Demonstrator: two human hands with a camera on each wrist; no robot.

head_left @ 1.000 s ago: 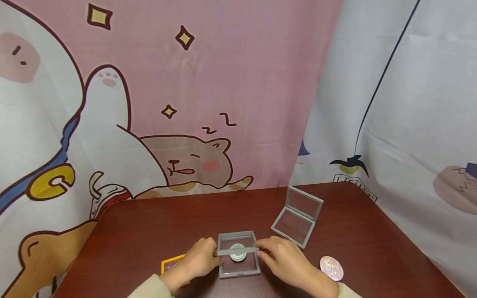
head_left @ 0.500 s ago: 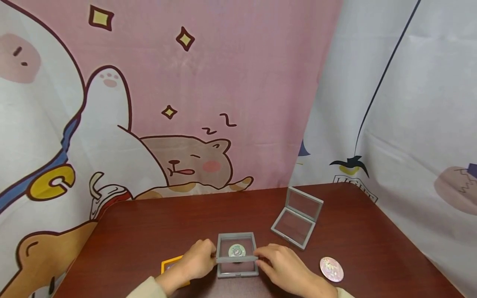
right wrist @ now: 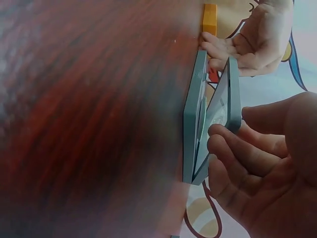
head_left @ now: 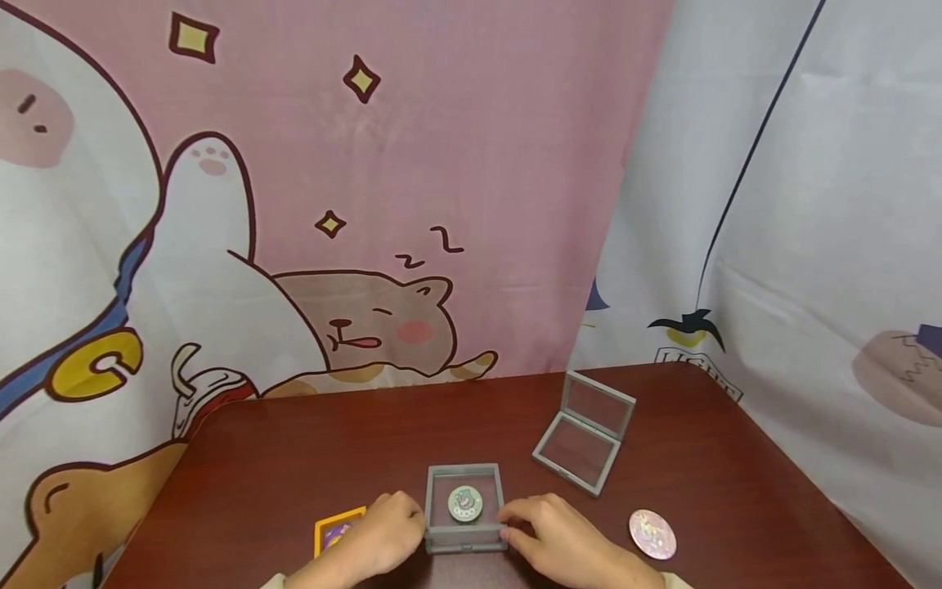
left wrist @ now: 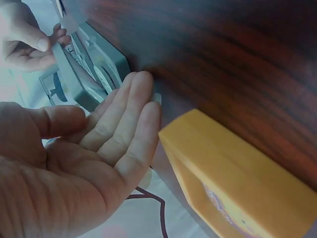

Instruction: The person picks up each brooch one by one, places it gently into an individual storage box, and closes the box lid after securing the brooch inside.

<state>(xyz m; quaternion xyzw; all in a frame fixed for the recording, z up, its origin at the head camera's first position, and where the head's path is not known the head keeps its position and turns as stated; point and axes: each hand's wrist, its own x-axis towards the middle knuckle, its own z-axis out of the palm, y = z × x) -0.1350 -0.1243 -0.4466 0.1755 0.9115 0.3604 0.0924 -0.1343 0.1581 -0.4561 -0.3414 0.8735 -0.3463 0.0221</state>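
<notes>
A grey-framed display case (head_left: pixel 465 540) with clear film lies near the table's front edge, its lid partly lowered over the base. A round pale-green badge (head_left: pixel 465 503) with a cartoon figure shows inside. At the case's right side, my right hand (head_left: pixel 555 532) pinches the edge of the lid (right wrist: pixel 235 94) between thumb and fingers. My left hand (head_left: pixel 386 528) is by the case's left side. In the left wrist view its fingers (left wrist: pixel 124 119) are extended and grip nothing; whether they touch the case, I cannot tell.
A yellow-framed case (head_left: pixel 324 536) with a purple picture lies partly under the left forearm. Farther back on the right stands another grey display case (head_left: pixel 577 450), its lid raised. A round pink shiny badge (head_left: pixel 652 534) lies right of my right hand. Printed cloth hangs behind the table.
The lid, upright between both hands earlier, has tilted down toward the front. My left hand has moved slightly back from it; my right hand has followed it down.
</notes>
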